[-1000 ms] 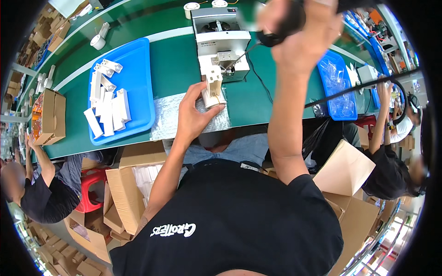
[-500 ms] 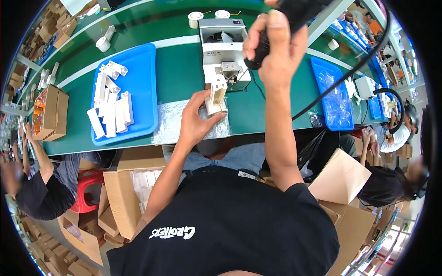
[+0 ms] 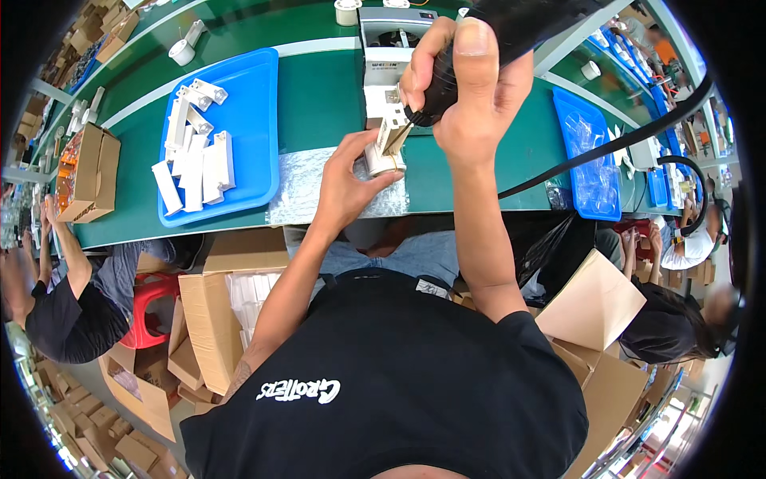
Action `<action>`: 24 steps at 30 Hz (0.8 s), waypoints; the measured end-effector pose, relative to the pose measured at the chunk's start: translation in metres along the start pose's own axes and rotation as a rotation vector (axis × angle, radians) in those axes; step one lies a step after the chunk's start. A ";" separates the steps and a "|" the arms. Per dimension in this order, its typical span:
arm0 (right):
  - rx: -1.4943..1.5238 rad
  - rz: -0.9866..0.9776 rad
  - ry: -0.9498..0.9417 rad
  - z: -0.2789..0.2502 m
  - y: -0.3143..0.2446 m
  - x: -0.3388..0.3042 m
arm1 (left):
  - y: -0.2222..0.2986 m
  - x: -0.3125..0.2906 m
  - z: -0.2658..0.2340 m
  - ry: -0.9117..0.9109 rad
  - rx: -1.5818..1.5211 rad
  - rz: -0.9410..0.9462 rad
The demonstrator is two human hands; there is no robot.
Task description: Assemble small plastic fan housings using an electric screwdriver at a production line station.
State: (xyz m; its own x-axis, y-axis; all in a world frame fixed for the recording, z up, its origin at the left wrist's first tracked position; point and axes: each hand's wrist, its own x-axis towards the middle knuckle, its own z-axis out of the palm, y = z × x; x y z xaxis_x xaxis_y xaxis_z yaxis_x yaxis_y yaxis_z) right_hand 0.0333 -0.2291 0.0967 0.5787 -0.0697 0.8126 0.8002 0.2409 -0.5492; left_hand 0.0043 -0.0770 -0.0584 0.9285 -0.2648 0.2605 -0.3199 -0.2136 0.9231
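Note:
My left hand [image 3: 348,182] is closed round the base of a white plastic housing [image 3: 384,164]. The housing stands on a sheet of clear wrap [image 3: 297,190] near the bench edge. In my right hand [image 3: 477,100] is a black electric screwdriver [image 3: 523,30], gripped from above with its thin bit pointing down. That bit reaches into the housing's upright slotted part; whether it touches a screw is too small to tell. Just behind stands a grey-white screw feeder [image 3: 384,73], partly hidden by the right hand.
A blue tray [image 3: 267,128] with several white housings lies at left, beside a cardboard box [image 3: 97,176] of orange items. Another blue tray [image 3: 586,203] holds clear plastic at right. The screwdriver's black cable [image 3: 594,156] crosses the bench there. People sit on both sides.
My right hand has brought the screwdriver down and slightly left, so its bit meets the top of the housing. My left hand keeps its hold. The view has shifted a little.

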 end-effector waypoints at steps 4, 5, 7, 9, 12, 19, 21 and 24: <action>-0.013 0.012 0.003 0.002 0.000 -0.002 | 0.000 -0.001 0.000 -0.014 -0.030 -0.022; -0.027 0.024 -0.002 0.004 -0.001 -0.002 | 0.000 -0.001 0.000 -0.019 -0.030 -0.025; -0.037 0.035 -0.010 0.012 -0.008 -0.001 | -0.001 -0.001 -0.001 -0.018 -0.032 -0.028; -0.163 0.207 0.192 0.028 -0.025 -0.002 | -0.003 -0.001 -0.001 -0.021 -0.034 -0.028; -0.177 0.221 0.185 0.025 -0.025 -0.003 | 0.000 0.000 0.000 -0.017 -0.008 -0.001; -0.011 0.067 -0.061 0.007 -0.016 -0.001 | -0.003 -0.002 0.002 -0.007 -0.009 0.034; 0.097 0.048 -0.059 -0.015 -0.020 -0.001 | -0.007 0.001 0.004 0.005 -0.006 0.063; -0.188 -0.049 0.040 -0.030 -0.025 0.028 | -0.011 -0.001 0.005 0.020 -0.021 0.057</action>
State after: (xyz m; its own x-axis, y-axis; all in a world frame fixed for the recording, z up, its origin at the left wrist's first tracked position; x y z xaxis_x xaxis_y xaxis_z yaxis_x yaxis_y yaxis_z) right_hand 0.0340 -0.2660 0.1275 0.5407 -0.1162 0.8331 0.8410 0.0511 -0.5387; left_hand 0.0060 -0.0795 -0.0700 0.9126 -0.2569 0.3181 -0.3683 -0.1789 0.9123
